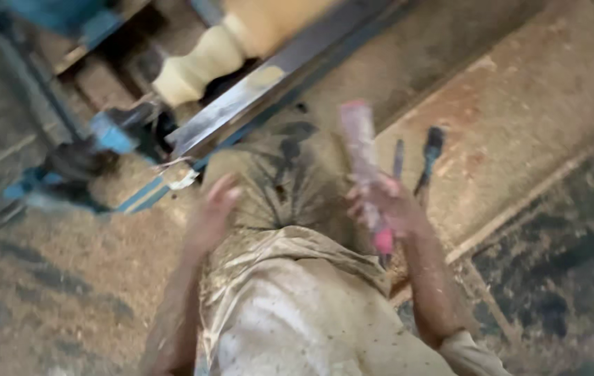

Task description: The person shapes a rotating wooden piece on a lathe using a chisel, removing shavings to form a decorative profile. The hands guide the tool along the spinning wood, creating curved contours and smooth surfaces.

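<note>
The picture is motion-blurred. My right hand (387,205) grips a long tool with a pink handle (363,163), held upright in front of my shirt. My left hand (213,212) is raised with fingers apart and holds nothing. Above it, a pale turned wooden spindle (206,63) sits on a lathe, next to a long metal tool rest (262,94). A blue lathe part (112,132) lies at the spindle's lower end.
Two dark-handled tools (426,160) lie on the sawdust-covered floor to the right of my right hand. A raised wooden edge (520,202) runs diagonally at the right. Sawdust (67,278) covers the ground at the left.
</note>
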